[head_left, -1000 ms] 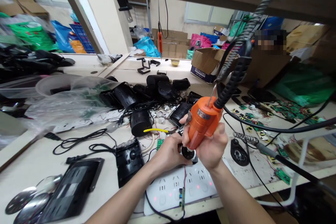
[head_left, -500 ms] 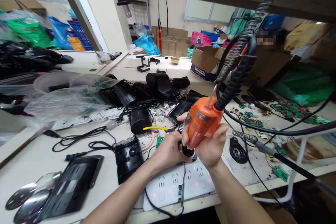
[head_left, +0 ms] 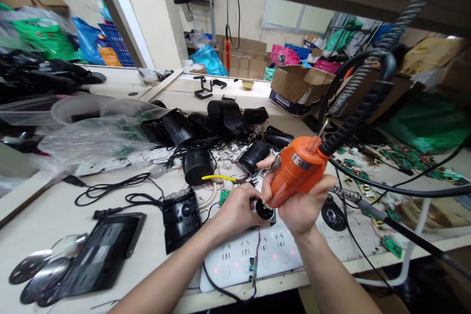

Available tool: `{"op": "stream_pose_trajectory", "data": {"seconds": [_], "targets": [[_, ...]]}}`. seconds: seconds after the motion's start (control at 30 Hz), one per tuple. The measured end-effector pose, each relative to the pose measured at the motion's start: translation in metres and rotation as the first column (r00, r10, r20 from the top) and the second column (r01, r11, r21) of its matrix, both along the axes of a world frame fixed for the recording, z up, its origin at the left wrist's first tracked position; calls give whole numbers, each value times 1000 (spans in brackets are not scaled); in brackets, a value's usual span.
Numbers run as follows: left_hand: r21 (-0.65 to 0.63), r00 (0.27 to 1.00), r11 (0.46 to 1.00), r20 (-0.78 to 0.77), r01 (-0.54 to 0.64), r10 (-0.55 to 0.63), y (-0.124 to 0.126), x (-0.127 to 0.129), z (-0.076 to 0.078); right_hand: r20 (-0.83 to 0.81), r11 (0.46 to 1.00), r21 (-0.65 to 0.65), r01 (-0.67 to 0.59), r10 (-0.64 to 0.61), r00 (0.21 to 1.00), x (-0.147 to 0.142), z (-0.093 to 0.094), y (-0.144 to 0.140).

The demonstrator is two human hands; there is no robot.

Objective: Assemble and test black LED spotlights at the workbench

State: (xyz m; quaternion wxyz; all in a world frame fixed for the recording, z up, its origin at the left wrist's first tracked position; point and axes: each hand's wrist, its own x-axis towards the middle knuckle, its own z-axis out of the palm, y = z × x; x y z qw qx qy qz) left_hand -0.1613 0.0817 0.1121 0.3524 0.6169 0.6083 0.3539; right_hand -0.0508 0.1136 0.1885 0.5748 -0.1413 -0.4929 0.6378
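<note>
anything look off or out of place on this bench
Yes, possibly: a bare circuit board sits over the white power strip, whose red lights are glowing. Exposed electronics that close to apparently live sockets look odd.

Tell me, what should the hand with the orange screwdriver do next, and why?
Perhaps the right hand should straighten the orange electric screwdriver: it slants in this view, its nose is close to the small round black part, and the left hand grips that part. Whether the tip touches is hard to tell.

Your pale surface (head_left: 40, 216) carries 1 white power strip (head_left: 267, 260) near you. To your right lie green circuit boards (head_left: 415, 158).
</note>
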Motion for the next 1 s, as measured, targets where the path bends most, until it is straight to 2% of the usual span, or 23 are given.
{"op": "stream_pose_trajectory", "data": {"seconds": [0.4, 0.5, 0.63, 1.0], "targets": [[30, 1000, 999, 15, 23, -23, 0, -1, -2, 82, 999, 38, -19, 16, 997, 1, 2, 0], [12, 1000, 1000, 16, 27, -27, 0, -2, -2, 80, 999, 15, -50, 49, 996, 3, 5, 1], [2, 1000, 1000, 17, 23, -24, -1, -2, -2, 103, 999, -32, -31, 34, 994, 4, 6, 2], [-20, 999, 999, -8, 51, -51, -2, -2, 4, 80, 996, -38, -79, 82, 993, 6, 1, 3]]}}
